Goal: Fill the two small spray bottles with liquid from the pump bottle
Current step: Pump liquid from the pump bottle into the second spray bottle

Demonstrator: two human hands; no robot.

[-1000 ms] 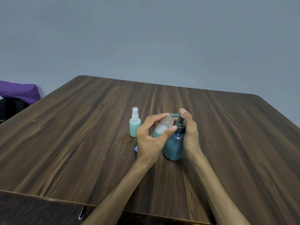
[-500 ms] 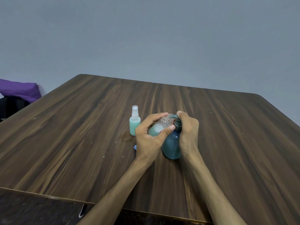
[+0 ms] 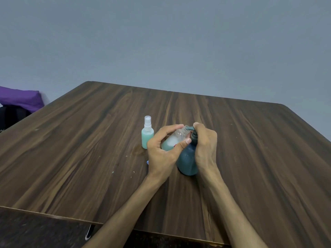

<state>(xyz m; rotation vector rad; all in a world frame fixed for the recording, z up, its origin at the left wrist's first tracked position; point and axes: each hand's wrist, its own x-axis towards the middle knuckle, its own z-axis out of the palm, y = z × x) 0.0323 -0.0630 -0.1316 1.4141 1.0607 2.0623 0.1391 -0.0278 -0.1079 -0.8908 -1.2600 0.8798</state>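
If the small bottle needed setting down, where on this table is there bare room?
Bare wood lies left of the capped spray bottle, right of the right hand, and beyond both toward the far table edge. It is crowded where both hands meet at the pump bottle.

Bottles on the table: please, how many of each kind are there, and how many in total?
Small spray bottles: 2, the capped spray bottle standing alone and the open spray bottle in the left hand.
Pump bottles: 1, the pump bottle under the right hand.
Total: 3.

Left hand (image 3: pixel 162 154) tilts open spray bottle (image 3: pixel 174 140) under pump bottle (image 3: pixel 188 158) spout.
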